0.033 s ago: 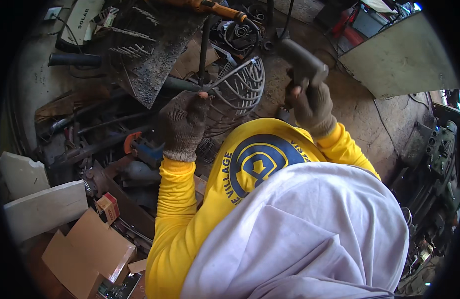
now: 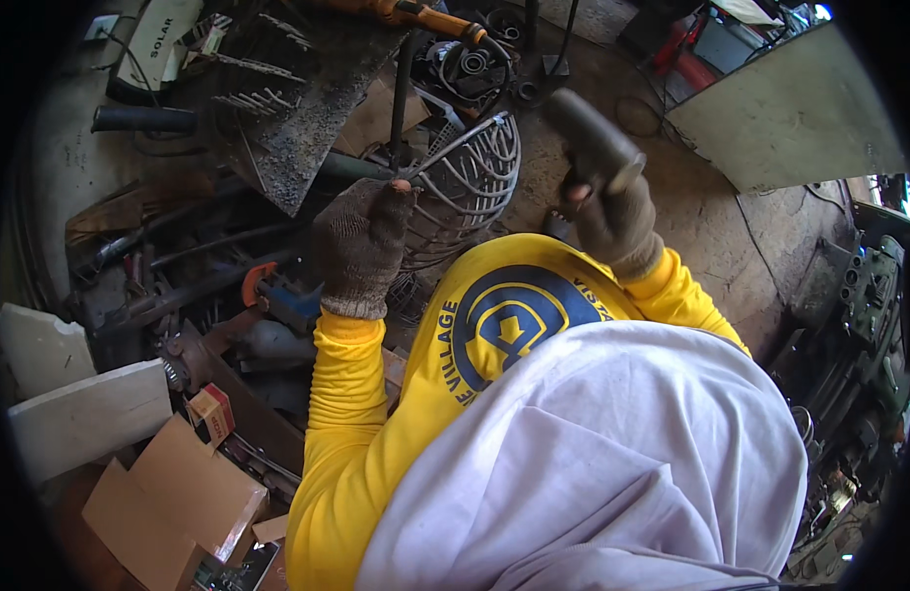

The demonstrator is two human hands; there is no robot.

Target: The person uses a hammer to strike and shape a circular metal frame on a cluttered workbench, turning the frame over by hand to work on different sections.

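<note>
Both my hands wear brown knit gloves with bare thumb tips. My left hand [image 2: 364,236] is closed at the near end of a curved cage of welded metal bars [image 2: 487,182], its thumb pressed on top. The cage's bars bow out to the right of that hand. My right hand [image 2: 617,222] grips a hammer [image 2: 595,138], whose thick cylindrical head is raised to the right of the cage. The fingers hide most of its handle. A dark upright bar [image 2: 402,98] stands just beyond my left hand.
A dark metal plate [image 2: 322,123] with grit and short rods lies upper left, below an orange-handled tool [image 2: 430,20]. Metal scrap fills the left side, with a cardboard box [image 2: 174,492] lower left. A pale board [image 2: 795,113] leans upper right; machine parts [image 2: 859,315] lie right.
The hammer has shifted slightly left and down, and its head is tilted a little differently. My left hand stays in place on the cage.
</note>
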